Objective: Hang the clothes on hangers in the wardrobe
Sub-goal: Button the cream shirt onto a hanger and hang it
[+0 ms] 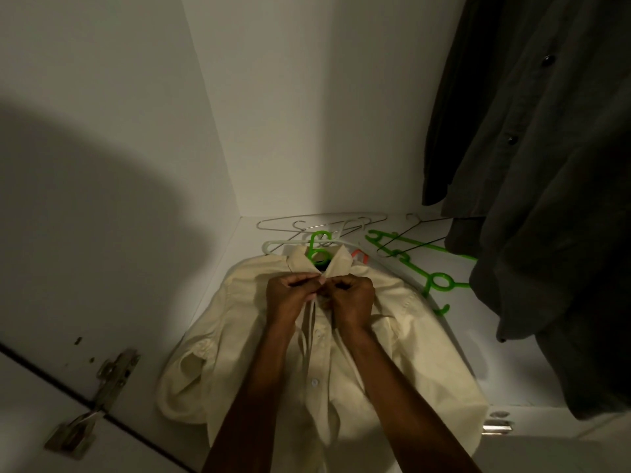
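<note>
While my left hand and right hand each pinch one edge of the cream shirt placket below the collar, the shirt lies at centre frame on the wardrobe floor, green hanger hook protruding from the neck. Risk: an unequal pull could shift a shoulder off the hanger. Risk: the button could slip, since it is hidden by my fingers.

Dim, warm light falls from behind the camera into a white wardrobe, casting a broad soft shadow across its left wall. Wide-angle distortion bends the edges, and the dark hanging garment loses detail in gloom.
</note>
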The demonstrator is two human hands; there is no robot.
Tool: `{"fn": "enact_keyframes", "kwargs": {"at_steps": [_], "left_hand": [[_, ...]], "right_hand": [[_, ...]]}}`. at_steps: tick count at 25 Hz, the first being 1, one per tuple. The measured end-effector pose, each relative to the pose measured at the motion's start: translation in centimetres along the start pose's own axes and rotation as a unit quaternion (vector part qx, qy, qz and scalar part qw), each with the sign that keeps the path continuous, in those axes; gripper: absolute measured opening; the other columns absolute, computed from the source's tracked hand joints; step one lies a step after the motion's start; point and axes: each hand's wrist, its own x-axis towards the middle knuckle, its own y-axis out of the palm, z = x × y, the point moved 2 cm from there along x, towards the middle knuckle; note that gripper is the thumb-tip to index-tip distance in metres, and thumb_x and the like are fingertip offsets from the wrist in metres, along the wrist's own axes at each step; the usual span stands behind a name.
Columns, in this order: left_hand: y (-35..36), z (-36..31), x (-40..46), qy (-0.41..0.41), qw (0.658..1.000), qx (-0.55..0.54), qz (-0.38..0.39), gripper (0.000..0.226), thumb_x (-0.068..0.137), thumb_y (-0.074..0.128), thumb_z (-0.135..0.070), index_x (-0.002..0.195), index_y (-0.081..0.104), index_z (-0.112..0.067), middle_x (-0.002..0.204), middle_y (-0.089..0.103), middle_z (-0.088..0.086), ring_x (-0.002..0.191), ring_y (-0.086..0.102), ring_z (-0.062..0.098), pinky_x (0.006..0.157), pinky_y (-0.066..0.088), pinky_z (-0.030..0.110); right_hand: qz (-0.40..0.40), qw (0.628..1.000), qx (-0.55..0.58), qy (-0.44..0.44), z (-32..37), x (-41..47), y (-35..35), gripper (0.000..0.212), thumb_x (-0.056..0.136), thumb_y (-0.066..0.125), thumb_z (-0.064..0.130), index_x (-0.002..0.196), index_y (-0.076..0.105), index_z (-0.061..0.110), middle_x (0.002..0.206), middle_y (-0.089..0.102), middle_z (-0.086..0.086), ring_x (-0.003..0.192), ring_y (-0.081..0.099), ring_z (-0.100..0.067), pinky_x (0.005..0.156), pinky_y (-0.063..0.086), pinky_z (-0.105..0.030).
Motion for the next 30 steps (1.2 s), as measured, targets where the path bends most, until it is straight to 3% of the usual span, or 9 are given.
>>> {"fn": "enact_keyframes", "kwargs": {"at_steps": [4,9,13,16,20,23,25,27,30], "left_hand": [[0.2,0.3,0.2,0.025,0.998,0.049,-0.026,0.009,0.081,0.084,-0.008,0.088,0.08,-0.012,0.08,0.078,0.009,0.069,0.071,0.014,0.057,0.054,0.026],[0.1,0.9,0.1,0.085,0.991,0.092,-0.053,0.014,0.084,0.078,0.0,0.089,0.077,-0.013,0.082,0.078,0.004,0.078,0.076,0.021,0.081,0.063,0.044],[0.3,-0.1,-0.6,0.122,0.988,0.076,-0.063,0.026,0.083,0.078,0.006,0.105,0.065,0.0,0.078,0.077,-0.008,0.074,0.075,0.009,0.071,0.06,0.025],[0.1,-0.1,-0.6,0.113,0.991,0.041,-0.056,0.032,0.084,0.077,0.006,0.109,0.058,0.003,0.079,0.076,0.004,0.068,0.073,0.013,0.063,0.056,0.022],[0.2,0.2,-0.5,0.135,0.984,0.105,-0.057,0.024,0.081,0.078,0.008,0.102,0.064,0.005,0.083,0.071,-0.004,0.069,0.069,0.0,0.065,0.053,0.018],[0.3,0.0,-1.0,0.168,0.973,0.142,-0.071,0.027,0.078,0.079,0.005,0.098,0.067,-0.008,0.086,0.074,-0.001,0.077,0.071,0.003,0.071,0.054,0.016],[0.1,-0.2,-0.9,0.172,0.971,0.13,-0.098,0.028,0.075,0.077,0.007,0.095,0.069,-0.011,0.085,0.075,0.0,0.078,0.072,0.007,0.072,0.057,0.02],[-0.3,-0.9,-0.4,0.187,0.963,0.134,-0.137,0.025,0.075,0.075,0.003,0.09,0.071,-0.016,0.086,0.075,-0.003,0.08,0.072,0.01,0.076,0.061,0.03],[-0.2,-2.8,1.6,0.223,0.918,0.268,-0.186,0.013,0.078,0.081,-0.017,0.09,0.075,-0.019,0.089,0.076,-0.001,0.084,0.072,0.017,0.077,0.056,0.03]], "right_hand": [[0.007,1.0,-0.006,0.019,-0.1,0.0,-0.2,0.009,0.074,0.084,0.008,0.072,0.081,0.016,0.066,0.075,-0.002,0.063,0.074,-0.027,0.063,0.062,-0.052],[0.016,0.999,-0.018,0.032,0.3,0.0,-0.1,0.014,0.075,0.087,0.014,0.065,0.077,0.018,0.061,0.073,-0.004,0.056,0.071,-0.024,0.056,0.059,-0.045],[0.017,0.999,-0.029,0.034,-0.7,0.8,0.5,0.031,0.069,0.077,0.035,0.077,0.072,0.006,0.07,0.073,-0.011,0.068,0.073,-0.029,0.064,0.06,-0.052],[0.06,0.996,-0.016,0.061,-4.4,2.6,1.8,0.048,0.066,0.073,0.044,0.089,0.068,0.003,0.081,0.074,-0.016,0.081,0.072,-0.039,0.074,0.058,-0.06],[0.095,0.993,-0.014,0.067,-4.3,2.9,1.5,0.04,0.068,0.075,0.038,0.095,0.073,0.01,0.084,0.077,-0.009,0.084,0.075,-0.033,0.081,0.059,-0.06],[0.107,0.992,-0.002,0.059,0.2,0.7,0.1,0.023,0.069,0.075,0.028,0.089,0.079,0.017,0.082,0.078,-0.004,0.08,0.076,-0.026,0.077,0.062,-0.047],[0.084,0.994,0.008,0.071,1.7,0.2,-1.1,0.009,0.077,0.07,0.01,0.081,0.077,0.009,0.077,0.077,-0.005,0.073,0.073,-0.023,0.069,0.058,-0.035],[0.015,0.998,-0.057,0.031,2.4,0.9,-3.0,0.012,0.084,0.065,0.001,0.084,0.076,0.007,0.081,0.076,-0.007,0.077,0.072,-0.021,0.07,0.054,-0.028],[-0.045,0.959,-0.267,-0.081,3.4,2.8,-5.7,0.011,0.089,0.07,0.019,0.098,0.073,0.014,0.095,0.074,-0.008,0.092,0.068,-0.028,0.076,0.051,-0.033]]}}
